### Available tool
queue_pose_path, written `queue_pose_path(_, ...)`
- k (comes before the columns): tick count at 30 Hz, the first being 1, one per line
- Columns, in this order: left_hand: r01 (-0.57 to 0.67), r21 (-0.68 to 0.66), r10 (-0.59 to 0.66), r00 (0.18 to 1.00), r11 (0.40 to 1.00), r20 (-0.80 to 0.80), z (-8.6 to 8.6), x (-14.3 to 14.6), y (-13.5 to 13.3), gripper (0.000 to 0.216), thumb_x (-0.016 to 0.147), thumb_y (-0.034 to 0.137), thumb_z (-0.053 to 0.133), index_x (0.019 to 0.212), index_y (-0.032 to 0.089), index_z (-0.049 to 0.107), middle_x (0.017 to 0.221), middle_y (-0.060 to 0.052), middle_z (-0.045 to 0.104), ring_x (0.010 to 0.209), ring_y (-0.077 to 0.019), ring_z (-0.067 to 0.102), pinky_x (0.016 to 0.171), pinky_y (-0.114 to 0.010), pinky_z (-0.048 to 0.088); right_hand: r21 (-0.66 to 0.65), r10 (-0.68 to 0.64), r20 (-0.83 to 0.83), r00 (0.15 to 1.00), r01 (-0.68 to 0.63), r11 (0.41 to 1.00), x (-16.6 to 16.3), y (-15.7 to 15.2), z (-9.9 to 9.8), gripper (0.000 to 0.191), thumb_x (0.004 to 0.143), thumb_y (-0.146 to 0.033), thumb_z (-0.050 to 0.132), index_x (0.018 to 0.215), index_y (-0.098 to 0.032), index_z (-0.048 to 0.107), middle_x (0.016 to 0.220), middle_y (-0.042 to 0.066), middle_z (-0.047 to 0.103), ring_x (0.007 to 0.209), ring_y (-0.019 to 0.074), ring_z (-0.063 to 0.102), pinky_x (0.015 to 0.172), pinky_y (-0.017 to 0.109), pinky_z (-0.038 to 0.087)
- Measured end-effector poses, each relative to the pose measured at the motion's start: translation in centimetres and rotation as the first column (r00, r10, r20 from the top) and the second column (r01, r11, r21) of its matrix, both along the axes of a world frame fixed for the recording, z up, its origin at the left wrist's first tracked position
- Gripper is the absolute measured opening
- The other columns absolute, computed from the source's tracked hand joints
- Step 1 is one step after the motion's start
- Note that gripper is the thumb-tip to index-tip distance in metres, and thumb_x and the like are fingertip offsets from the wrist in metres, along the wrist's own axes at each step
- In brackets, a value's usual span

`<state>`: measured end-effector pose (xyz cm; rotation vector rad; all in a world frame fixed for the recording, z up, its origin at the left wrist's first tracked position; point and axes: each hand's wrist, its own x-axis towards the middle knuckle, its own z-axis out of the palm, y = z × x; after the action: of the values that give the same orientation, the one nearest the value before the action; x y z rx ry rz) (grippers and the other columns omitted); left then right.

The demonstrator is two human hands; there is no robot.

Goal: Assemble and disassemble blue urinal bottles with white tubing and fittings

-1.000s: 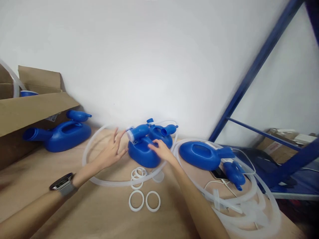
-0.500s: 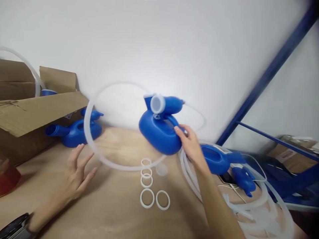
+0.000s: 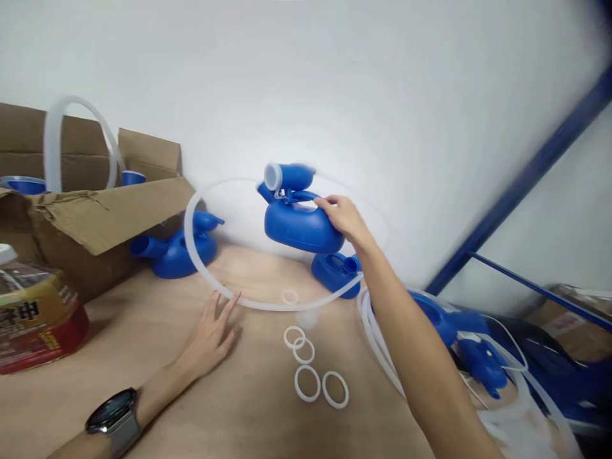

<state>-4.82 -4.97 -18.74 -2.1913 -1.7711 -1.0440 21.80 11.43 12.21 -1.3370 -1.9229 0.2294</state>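
My right hand (image 3: 345, 220) grips the back end of a blue urinal bottle (image 3: 299, 229), held up off the table in front of the wall. A blue funnel-shaped piece (image 3: 294, 176) with a white rim sits on top of the bottle. A long clear tube (image 3: 191, 236) loops wide around the bottle to the left and front. My left hand (image 3: 213, 335), wearing a watch, is low over the table with fingers spread. Its fingertips are close to the tube; whether they touch it I cannot tell. Several white rings (image 3: 306, 383) lie to its right.
Another blue bottle (image 3: 332, 274) stands behind my right forearm, and one (image 3: 182, 255) beside the cardboard box (image 3: 119, 217) at left. A red-and-yellow labelled jar (image 3: 38, 325) is near left. Coiled tubes (image 3: 375, 331) and more blue parts (image 3: 480, 366) lie right, near a blue metal frame (image 3: 516, 185).
The bottle has risen and turned more level in my right hand, revealing another bottle behind it. My left hand has moved right, toward the tube. The view has shifted left.
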Motion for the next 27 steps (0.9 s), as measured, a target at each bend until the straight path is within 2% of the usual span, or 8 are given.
queue_pose_path(4, -0.005, -0.087, 0.011, 0.998, 0.996, 0.066, 0.1, 0.0, 0.2, 0.074, 0.104, 0.034, 0.048, 0.17, 0.026, 0.015, 0.176, -0.021, 0.001, 0.161, -0.0441, 0.017, 0.122, -0.063, 0.036, -0.097, 0.033, -0.008, 0.999, -0.033, 0.995, -5.8, 4.3, -4.2, 0.047, 0.097, -0.056, 0.057, 0.113, -0.016, 0.076, 0.119, 0.011, 0.075, 0.11, 0.0229, 0.068, 0.103, 0.035, 0.049)
queue_pose_path(7, 0.003, -0.149, 0.011, 0.996, 0.989, 0.093, 0.4, 0.2, 0.3, 0.08, 0.101, 0.029, 0.054, 0.171, 0.029, 0.015, 0.177, -0.017, -0.012, 0.162, -0.0435, 0.008, 0.125, -0.061, 0.032, -0.155, 0.06, -0.001, 0.998, -0.059, 0.986, -8.3, 6.4, -7.5, 0.046, 0.097, -0.054, 0.058, 0.112, -0.014, 0.076, 0.118, 0.012, 0.076, 0.109, 0.0225, 0.068, 0.102, 0.034, 0.049)
queue_pose_path(12, -0.008, -0.26, 0.031, 0.996, 0.966, 0.084, 0.7, 0.6, 0.3, 0.088, 0.092, 0.018, 0.06, 0.17, 0.03, 0.02, 0.177, -0.014, -0.015, 0.163, -0.0426, 0.002, 0.127, -0.061, 0.028, -0.248, 0.076, 0.023, 0.997, -0.068, 0.966, -9.5, 8.5, -12.9, 0.045, 0.1, -0.05, 0.055, 0.109, -0.012, 0.076, 0.108, 0.012, 0.078, 0.105, 0.023, 0.07, 0.101, 0.035, 0.051)
queue_pose_path(16, -0.012, -0.325, 0.035, 0.997, 0.946, 0.063, 1.0, 1.0, 0.2, 0.085, 0.093, 0.018, 0.059, 0.169, 0.03, 0.023, 0.177, -0.014, -0.008, 0.163, -0.0411, 0.005, 0.127, -0.06, 0.027, -0.255, 0.062, 0.039, 0.997, -0.05, 0.966, -9.1, 9.4, -16.4, 0.043, 0.101, -0.046, 0.054, 0.117, -0.01, 0.073, 0.121, 0.014, 0.073, 0.115, 0.0229, 0.068, 0.108, 0.042, 0.05)
queue_pose_path(19, -0.019, -0.335, 0.037, 0.998, 0.942, 0.047, 1.1, 1.1, 0.2, 0.083, 0.094, 0.02, 0.057, 0.169, 0.03, 0.025, 0.177, -0.016, -0.005, 0.163, -0.0414, 0.007, 0.126, -0.062, 0.028, -0.237, 0.045, 0.051, 0.998, -0.032, 0.971, -8.6, 9.5, -18.6, 0.047, 0.1, -0.048, 0.055, 0.128, -0.011, 0.067, 0.137, 0.018, 0.065, 0.129, 0.0256, 0.061, 0.117, 0.046, 0.044)
queue_pose_path(23, -0.026, -0.354, 0.035, 0.999, 0.935, 0.018, 1.4, 1.2, 0.2, 0.079, 0.096, 0.023, 0.056, 0.169, 0.029, 0.026, 0.177, -0.016, 0.0, 0.163, -0.0413, 0.009, 0.126, -0.061, 0.029, -0.251, 0.071, 0.071, 0.995, -0.051, 0.967, -7.9, 8.8, -20.7, 0.062, 0.102, -0.055, 0.044, 0.14, -0.009, 0.058, 0.147, 0.021, 0.057, 0.141, 0.0281, 0.053, 0.124, 0.043, 0.038)
queue_pose_path(25, -0.028, -0.37, 0.031, 1.0, 0.928, 0.004, 1.5, 1.1, 0.2, 0.077, 0.097, 0.026, 0.056, 0.169, 0.028, 0.026, 0.177, -0.018, 0.003, 0.162, -0.0415, 0.011, 0.126, -0.06, 0.028, -0.273, 0.093, 0.09, 0.992, -0.065, 0.96, -7.7, 8.2, -21.1, 0.07, 0.103, -0.057, 0.038, 0.15, -0.006, 0.048, 0.155, 0.023, 0.05, 0.148, 0.0289, 0.047, 0.128, 0.044, 0.033)
queue_pose_path(27, -0.03, -0.377, 0.029, 1.0, 0.926, -0.008, 1.5, 1.0, 0.2, 0.075, 0.099, 0.028, 0.055, 0.169, 0.026, 0.027, 0.177, -0.02, 0.006, 0.162, -0.0415, 0.013, 0.127, -0.059, 0.027, -0.306, 0.125, 0.12, 0.985, -0.083, 0.948, -7.4, 7.4, -20.7, 0.08, 0.101, -0.061, 0.042, 0.158, -0.004, 0.038, 0.164, 0.025, 0.039, 0.156, 0.032, 0.037, 0.132, 0.048, 0.026)
